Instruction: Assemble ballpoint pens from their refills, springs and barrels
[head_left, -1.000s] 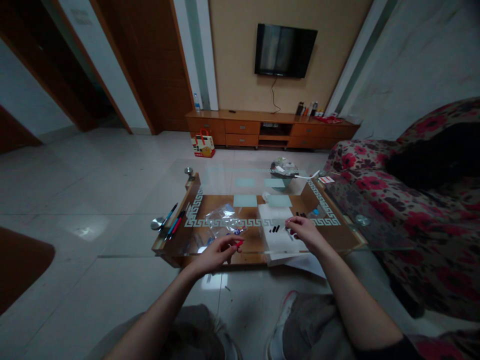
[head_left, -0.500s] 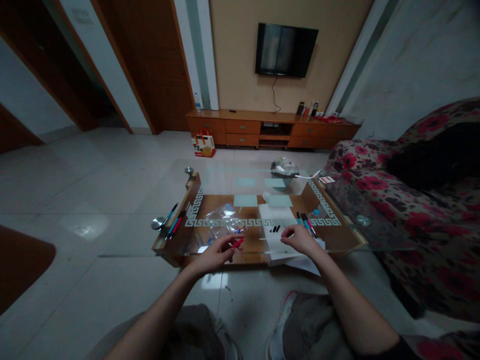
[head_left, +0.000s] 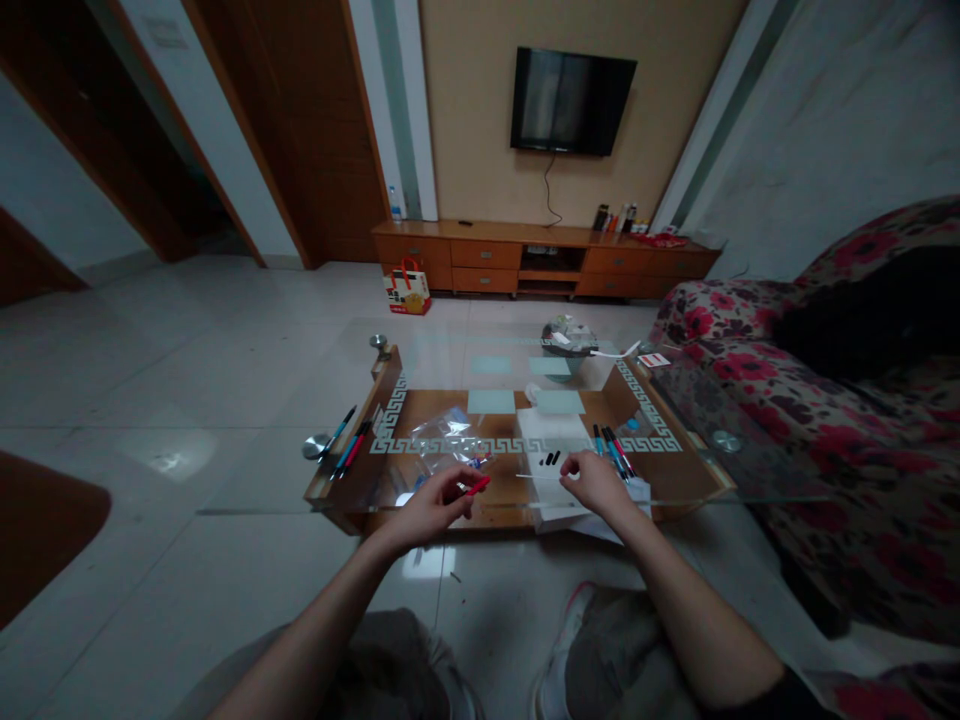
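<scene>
My left hand (head_left: 433, 507) is closed on a red pen barrel (head_left: 478, 486) near the front edge of the glass table. Pinched between the fingertips of my right hand (head_left: 598, 483) is a thin white pen refill (head_left: 535, 476), its free end pointing left towards the barrel. The two parts are apart. Several small black pen caps (head_left: 551, 459) lie just beyond the refill. Beside my right hand is a group of pens (head_left: 615, 452) with blue, red and black parts. More pens (head_left: 350, 450) lie at the table's left side.
The glass coffee table (head_left: 517, 507) has a wooden lower shelf. Clear plastic bags (head_left: 446, 430) lie beyond my left hand, and a white box (head_left: 536, 430) shows near the middle. An ashtray-like dark bowl (head_left: 570, 345) stands at the back. A floral sofa (head_left: 750, 340) flanks the right.
My right hand has shifted very slightly left with the refill. My left hand has turned a little, so the red barrel lies flatter. Both grips are kept.
</scene>
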